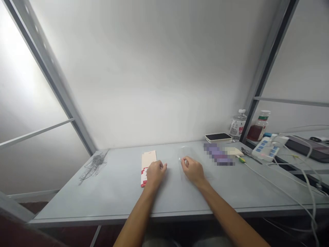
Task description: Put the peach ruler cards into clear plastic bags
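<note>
My left hand (156, 174) lies curled over the right edge of a long cream-and-red cardboard packet (148, 161), hiding its lower middle. My right hand (192, 170) rests on the grey table top (115, 195) a short way to the right, its fingers curled. Just past those fingertips is a thin clear plastic sheet (186, 161) with a small white tab (179, 159) at its left edge. I cannot tell whether the fingers grip the sheet. Both hands are apart from each other.
A dark scribbled mark (94, 167) lies at the table's left. At the back right stand a black-topped pad (216, 138), a plastic bottle (238, 125) and a bottle of reddish liquid (259, 126). A blurred purple object (218, 154), a power strip (267, 148) and white cables lie nearby.
</note>
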Motion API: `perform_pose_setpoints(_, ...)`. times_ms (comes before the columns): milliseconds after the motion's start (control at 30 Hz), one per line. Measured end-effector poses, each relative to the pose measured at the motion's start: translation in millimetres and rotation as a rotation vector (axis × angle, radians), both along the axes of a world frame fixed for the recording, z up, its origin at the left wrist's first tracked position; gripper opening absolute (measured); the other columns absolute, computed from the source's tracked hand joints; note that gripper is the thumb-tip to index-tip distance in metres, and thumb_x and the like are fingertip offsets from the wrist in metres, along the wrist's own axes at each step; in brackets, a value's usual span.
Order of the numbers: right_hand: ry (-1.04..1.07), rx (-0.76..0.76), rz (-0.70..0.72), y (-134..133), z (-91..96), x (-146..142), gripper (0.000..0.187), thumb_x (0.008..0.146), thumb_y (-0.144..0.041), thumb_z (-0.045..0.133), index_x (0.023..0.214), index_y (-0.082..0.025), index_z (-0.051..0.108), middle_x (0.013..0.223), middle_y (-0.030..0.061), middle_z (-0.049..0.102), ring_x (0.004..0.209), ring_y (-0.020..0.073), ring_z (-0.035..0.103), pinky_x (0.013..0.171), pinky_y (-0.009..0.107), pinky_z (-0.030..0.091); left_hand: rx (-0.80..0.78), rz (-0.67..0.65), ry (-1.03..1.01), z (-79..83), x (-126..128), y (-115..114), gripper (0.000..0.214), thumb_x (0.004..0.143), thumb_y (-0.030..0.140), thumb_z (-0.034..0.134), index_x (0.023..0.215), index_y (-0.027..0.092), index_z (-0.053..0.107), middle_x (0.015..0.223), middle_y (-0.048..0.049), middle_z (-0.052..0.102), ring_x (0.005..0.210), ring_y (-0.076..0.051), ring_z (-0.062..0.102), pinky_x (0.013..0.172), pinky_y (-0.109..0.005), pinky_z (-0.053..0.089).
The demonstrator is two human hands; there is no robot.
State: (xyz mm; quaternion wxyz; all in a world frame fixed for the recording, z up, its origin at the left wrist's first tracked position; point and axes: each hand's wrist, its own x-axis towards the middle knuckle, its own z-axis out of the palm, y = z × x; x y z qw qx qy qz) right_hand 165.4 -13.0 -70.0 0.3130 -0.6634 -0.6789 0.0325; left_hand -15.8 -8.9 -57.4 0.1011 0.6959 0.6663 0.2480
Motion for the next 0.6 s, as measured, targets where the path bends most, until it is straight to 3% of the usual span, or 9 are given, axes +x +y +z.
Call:
perform_pose_setpoints(67,-0.011,-0.029,-0.156,5,-1.3,11,0.036,0.087,-0.037,0.025,0.096,-0.016,0.054,0.087,0.0098,0.058,0.078,0.0207,0.054,0.061,0.028,0.035,-0.013,0.158,0.031,1.8,-13,4,0.038,0.07,0.051,0.048,0.089,0.017,0.05,0.097,-0.0113,0.057,0.096,-0.026,0.049,0.068,-0.031,0.035)
perform_pose_setpoints(200,-0.049,-0.156,-0.31,11,-5.8,26,0.045,0.079,-0.045,0.042,0.1,-0.007,0.053,0.097,0.02,0.054,0.09,0.0302,0.052,0.067,0.035,0.038,-0.128,0.329,0.063,2.1,-38,9,0.068,0.047,0.063,0.062,0.092,0.014,0.048,0.099,-0.0164,0.054,0.097,-0.034,0.048,0.07,-0.037,0.037)
perform_pose_setpoints(400,-0.066,-0.253,-0.306,13,-6.7,28,0.051,0.075,-0.051,0.046,0.095,-0.005,0.055,0.094,0.0217,0.057,0.091,0.0323,0.055,0.072,0.038,0.038,-0.197,0.377,0.036,1.8,-44,10,0.074,0.04,0.065,0.063,0.09,0.014,0.048,0.1,-0.0165,0.053,0.096,-0.032,0.049,0.072,-0.039,0.039)
perform_pose_setpoints(600,0.032,-0.234,-0.223,14,-8.9,31,0.031,0.076,-0.044,0.047,0.075,-0.014,0.055,0.081,0.0162,0.062,0.078,0.0279,0.058,0.065,0.034,0.037,-0.174,0.378,-0.042,3.3,-46,8,0.076,0.043,0.06,0.067,0.098,0.013,0.043,0.106,-0.0184,0.049,0.095,-0.034,0.051,0.071,-0.038,0.04)
